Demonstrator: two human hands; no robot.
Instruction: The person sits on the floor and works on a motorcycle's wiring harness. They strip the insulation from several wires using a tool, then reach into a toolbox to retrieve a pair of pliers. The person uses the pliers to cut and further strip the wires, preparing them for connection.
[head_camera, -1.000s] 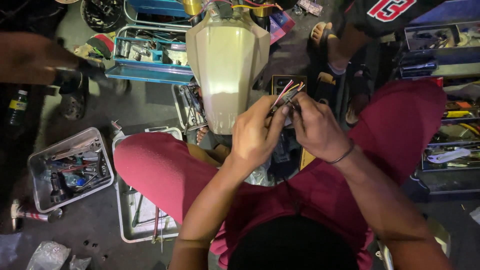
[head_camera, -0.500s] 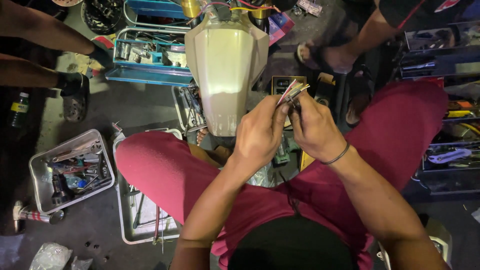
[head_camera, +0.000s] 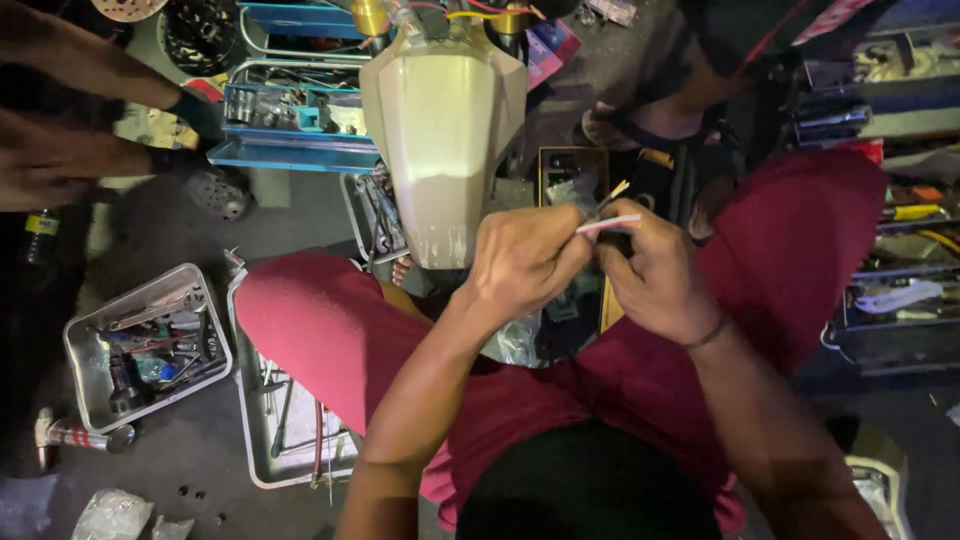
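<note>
My left hand (head_camera: 525, 255) and my right hand (head_camera: 655, 275) meet in front of me above my knees in dark red shorts. Both pinch a small bundle of thin coloured wires (head_camera: 607, 213) whose loose ends stick up and to the right between the fingertips. A dark band circles my right wrist. Just beyond the hands stands a beige motorcycle front mudguard (head_camera: 443, 130) with gold fork tubes above it.
A metal tray of tools (head_camera: 85, 350) lies on the floor at left, and a second tray (head_camera: 250, 440) sits under my left knee. A blue toolbox (head_camera: 290, 110) stands behind. Another person's arms (head_camera: 70, 110) reach in top left; another person's legs (head_camera: 690, 90) stand top right. Shelves (head_camera: 900, 240) line the right.
My hands have kept working the wire bundle, shifting slightly; the wire ends now fan out less. The other person's arms at left have moved, and the person at top right has shifted.
</note>
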